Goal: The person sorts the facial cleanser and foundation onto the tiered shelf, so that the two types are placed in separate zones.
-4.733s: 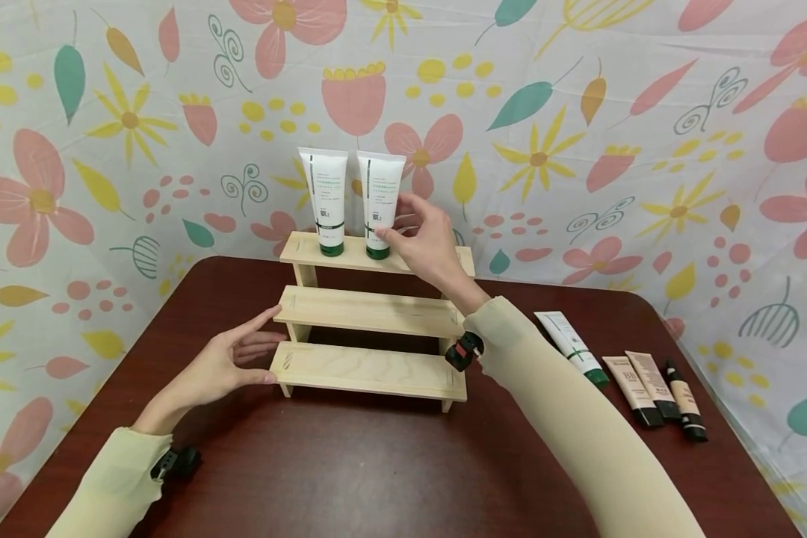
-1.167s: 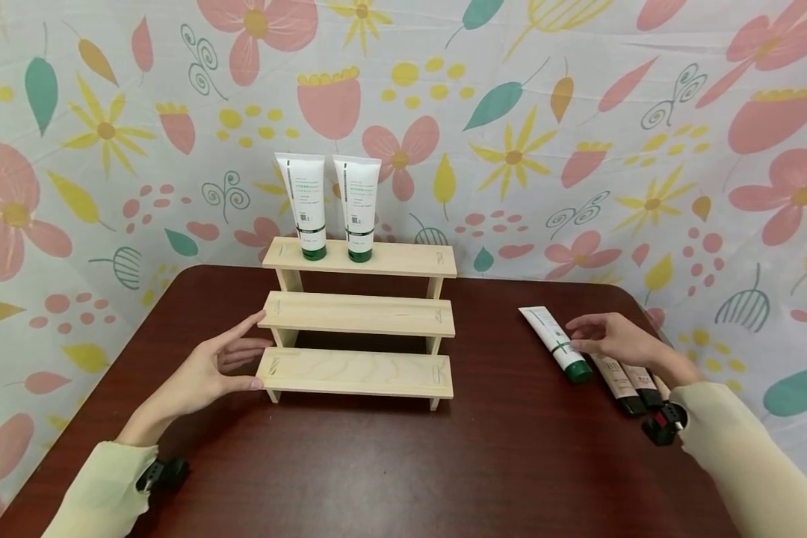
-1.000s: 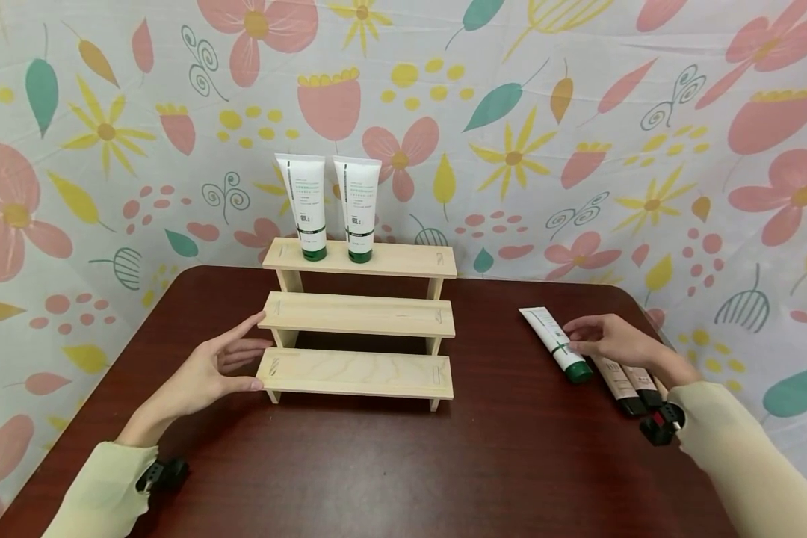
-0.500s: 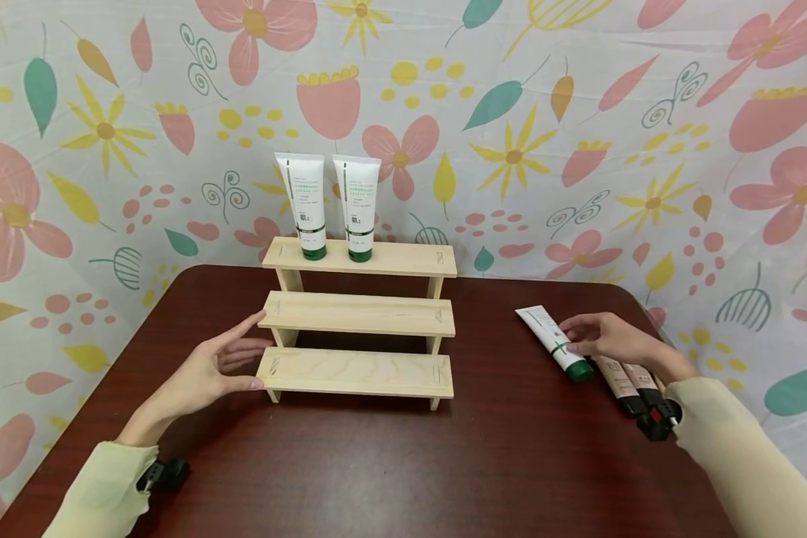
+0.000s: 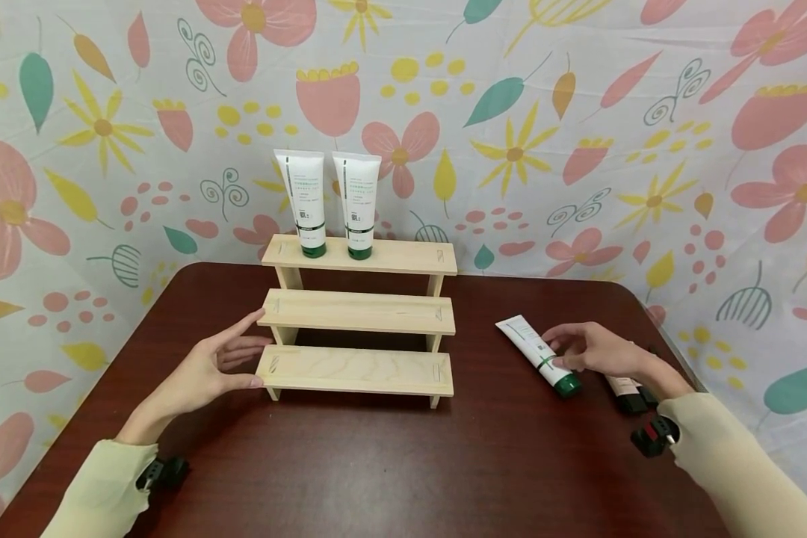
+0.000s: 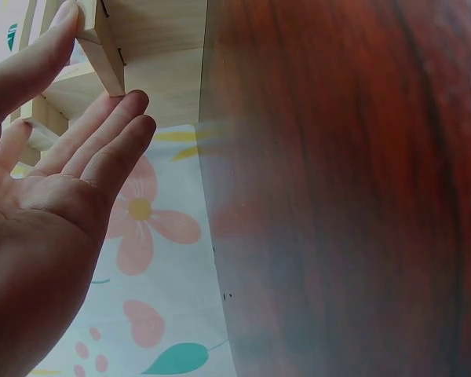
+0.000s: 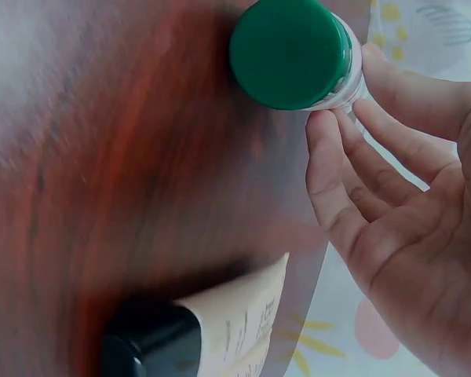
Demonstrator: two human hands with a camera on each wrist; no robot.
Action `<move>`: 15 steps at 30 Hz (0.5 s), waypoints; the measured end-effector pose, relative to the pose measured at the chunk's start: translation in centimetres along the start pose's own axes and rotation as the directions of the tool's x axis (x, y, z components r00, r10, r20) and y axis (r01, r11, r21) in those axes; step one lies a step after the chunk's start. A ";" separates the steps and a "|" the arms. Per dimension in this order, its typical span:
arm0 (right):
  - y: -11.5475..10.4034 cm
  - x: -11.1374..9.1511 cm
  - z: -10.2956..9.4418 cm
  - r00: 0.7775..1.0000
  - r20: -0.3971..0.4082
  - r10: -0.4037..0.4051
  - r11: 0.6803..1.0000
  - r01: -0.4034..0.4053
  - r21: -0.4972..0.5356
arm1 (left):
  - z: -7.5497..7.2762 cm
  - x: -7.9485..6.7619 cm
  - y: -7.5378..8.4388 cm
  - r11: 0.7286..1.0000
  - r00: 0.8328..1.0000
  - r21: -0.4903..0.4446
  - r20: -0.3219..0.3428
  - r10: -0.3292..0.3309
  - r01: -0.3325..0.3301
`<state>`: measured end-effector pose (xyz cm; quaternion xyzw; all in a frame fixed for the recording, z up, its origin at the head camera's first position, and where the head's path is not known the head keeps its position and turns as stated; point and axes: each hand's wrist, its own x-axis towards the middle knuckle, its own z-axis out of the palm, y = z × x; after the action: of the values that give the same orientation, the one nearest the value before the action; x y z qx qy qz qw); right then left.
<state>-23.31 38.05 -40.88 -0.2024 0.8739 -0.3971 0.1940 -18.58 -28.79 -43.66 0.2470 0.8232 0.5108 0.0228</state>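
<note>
My right hand (image 5: pixel 595 350) pinches a white squeeze tube (image 5: pixel 531 347) with a green cap, thumb on one side and fingertips on the other. The tube slants low over the table's right part; in the right wrist view its green cap (image 7: pixel 289 53) faces the camera. On the left, my left hand (image 5: pixel 215 366) rests against the end of a three-tier wooden display stand (image 5: pixel 356 310). Its thumb lies at the bottom tier's corner and its fingers stretch straight along the side. Two matching white tubes, one left (image 5: pixel 305 200) and one right (image 5: pixel 358 203), stand cap-down on the top tier.
Beige tubes with black caps, one of them a BB tube (image 5: pixel 627 392), lie behind and beneath my right wrist, partly hidden by it. The dark brown table (image 5: pixel 376 463) meets a flower-printed cloth (image 5: pixel 565 97) at the back.
My right hand has gone from the top tier's right tube to the tube on the table, pinched it and drawn it left, away from the beige tubes. My left hand stays at the stand.
</note>
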 end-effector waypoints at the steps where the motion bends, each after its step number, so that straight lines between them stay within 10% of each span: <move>1: -0.2 -0.1 0.3 1.000 0.003 -0.008 1.000 0.008 0.005 | 0.0 0.0 0.0 1.000 1.000 -0.002 0.001 -0.001 0.001; 15: -1.4 -1.2 2.7 0.998 0.056 -0.032 0.998 0.028 0.063 | -0.1 0.1 0.3 1.000 1.000 0.013 0.003 -0.001 0.001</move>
<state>-20.61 36.16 -41.22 -0.2205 0.8521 -0.4211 0.2191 -18.59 -28.71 -43.38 0.2476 0.8266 0.5049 0.0227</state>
